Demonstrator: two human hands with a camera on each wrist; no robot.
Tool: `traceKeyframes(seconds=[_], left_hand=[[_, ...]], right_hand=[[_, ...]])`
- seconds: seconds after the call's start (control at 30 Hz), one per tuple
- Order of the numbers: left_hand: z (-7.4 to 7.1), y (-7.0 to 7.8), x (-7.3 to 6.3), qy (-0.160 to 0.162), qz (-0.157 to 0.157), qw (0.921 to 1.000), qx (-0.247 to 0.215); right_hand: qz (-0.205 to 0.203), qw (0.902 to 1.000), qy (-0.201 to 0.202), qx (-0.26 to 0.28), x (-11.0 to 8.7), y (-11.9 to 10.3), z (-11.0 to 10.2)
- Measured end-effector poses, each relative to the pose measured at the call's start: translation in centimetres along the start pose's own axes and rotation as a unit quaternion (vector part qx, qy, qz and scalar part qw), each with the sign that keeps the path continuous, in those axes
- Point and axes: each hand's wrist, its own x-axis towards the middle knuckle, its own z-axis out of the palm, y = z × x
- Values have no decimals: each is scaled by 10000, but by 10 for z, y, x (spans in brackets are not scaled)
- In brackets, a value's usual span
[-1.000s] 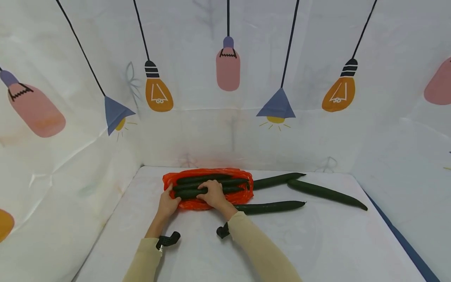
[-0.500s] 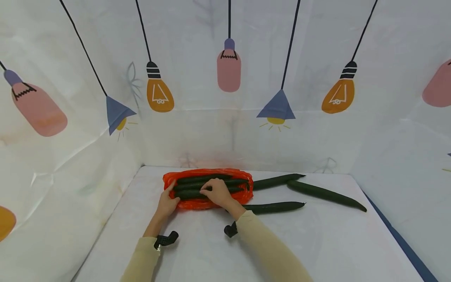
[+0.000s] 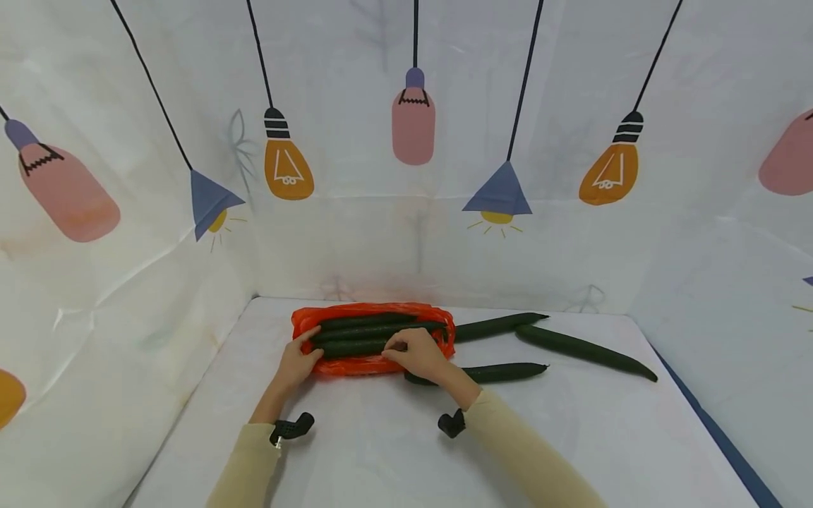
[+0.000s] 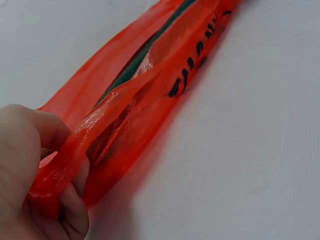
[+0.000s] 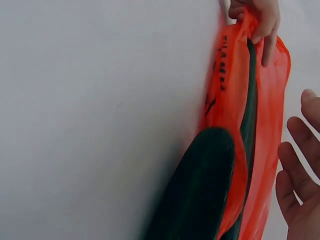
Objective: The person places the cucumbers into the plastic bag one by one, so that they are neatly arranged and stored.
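Right now, the left hand (image 3: 298, 363) has the left end of the red plastic bag (image 3: 356, 368) in its grip, thumb and fingers bunching the film at lower left of the left wrist view. Inside that bag, just below centre of the head view, three dark green cucumbers (image 3: 362, 333) lie side by side, lengthwise. Over to the right hand (image 3: 416, 351): it's at the bag's right half, fingers released, loosely bent and parted at the right edge of its own wrist view; whether a fingertip brushes the cucumber beneath, I can't quite tell. And three more outside! The back cucumber (image 3: 498, 326) runs rightward from the bag's right end, the far-right cucumber (image 3: 587, 351) slants down toward the frame's right, and the front cucumber (image 3: 508, 372) is partly hidden by the right wrist, all on the white table (image 3: 356, 451).
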Motion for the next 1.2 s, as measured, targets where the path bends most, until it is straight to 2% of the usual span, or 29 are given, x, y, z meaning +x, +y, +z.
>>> traceKeyframes(seconds=[0.1,0.23,0.43,0.63,0.83,1.03,1.2], left_hand=[[-4,1,1,-32,77,9999,115],[-8,3,3,-146,14,9994,313],[-13,2,8,-133,78,9970,761],[-18,5,11,32,289,9955,903],[-21,12,15,208,290,9931,1113],[-21,12,19,424,61,9901,1337],[-22,12,22,573,113,9893,1335]], right_hand=[[-25,9998,102,-174,-15,6,-11],[261,9989,81,-369,-36,20,-23],[326,9978,23,-583,-56,38,-38],[228,9969,-87,-750,-71,47,-49],[389,9952,-185,-877,-89,57,-59],[538,9947,31,-880,-107,69,-67],[513,9945,183,-898,-117,78,-73]])
